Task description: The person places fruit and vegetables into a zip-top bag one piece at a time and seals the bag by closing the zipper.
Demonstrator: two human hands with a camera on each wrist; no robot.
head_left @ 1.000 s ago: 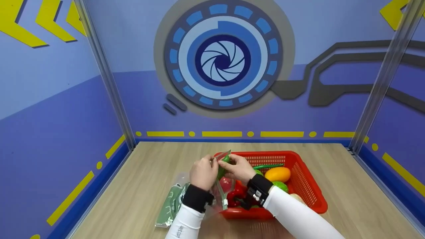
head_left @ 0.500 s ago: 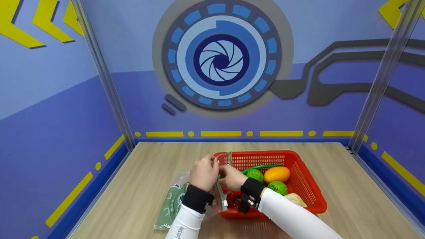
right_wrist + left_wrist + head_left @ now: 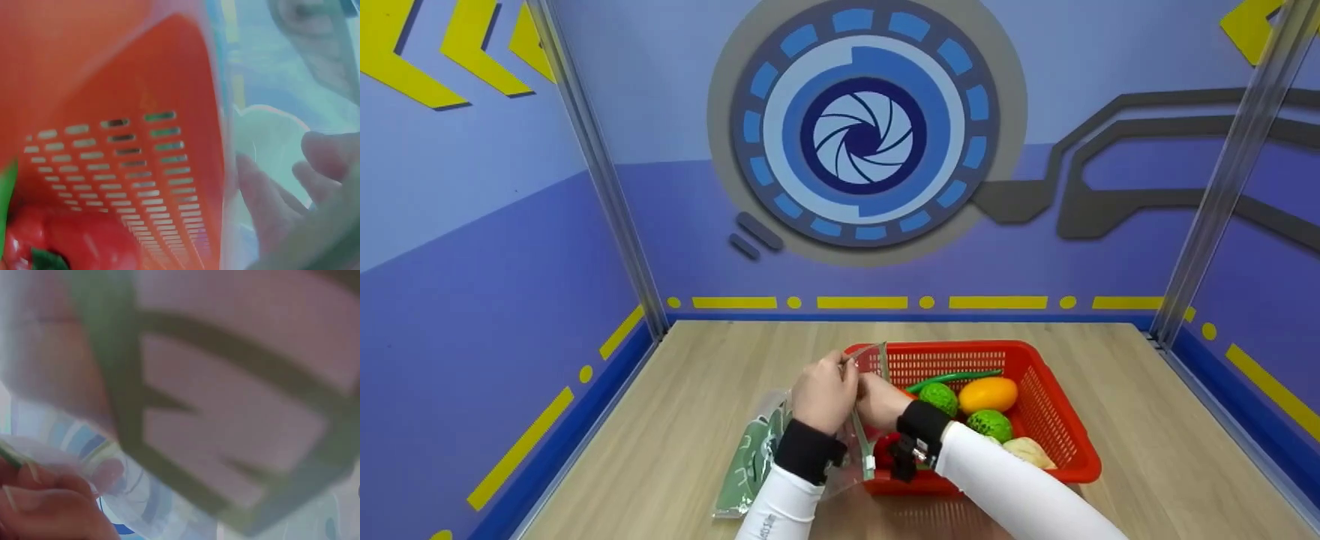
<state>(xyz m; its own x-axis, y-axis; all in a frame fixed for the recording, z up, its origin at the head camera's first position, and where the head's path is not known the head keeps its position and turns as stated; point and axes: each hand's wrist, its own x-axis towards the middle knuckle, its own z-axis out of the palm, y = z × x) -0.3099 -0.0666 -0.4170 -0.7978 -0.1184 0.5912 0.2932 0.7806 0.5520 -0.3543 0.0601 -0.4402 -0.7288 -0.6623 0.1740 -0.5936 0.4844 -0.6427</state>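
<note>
My left hand (image 3: 821, 394) pinches the upper rim of a clear slider zip bag (image 3: 847, 469) with green printing. The bag's mouth faces right, along the basket's left side. My right hand (image 3: 879, 401) reaches into that mouth, and its fingertips are hidden in the head view. In the right wrist view, the right fingers (image 3: 264, 197) look parted behind hazy plastic, with no vegetable visible between them. Blurred green-edged plastic (image 3: 126, 382) fills much of the left wrist view. The green pepper seen earlier cannot be made out now.
A red perforated basket (image 3: 1065, 420) stands at the right. In it lie an orange oval fruit (image 3: 988, 394), green balls (image 3: 990, 425), a long green pod (image 3: 960, 376), a pale beige piece (image 3: 1030, 452) and a red pepper (image 3: 90, 239). A green-printed bag (image 3: 746, 465) lies left on the table.
My right hand has carried the green pepper leftward into the bag's mouth and gone deeper, uncovering more of the basket. My left hand has kept its grip on the rim.
</note>
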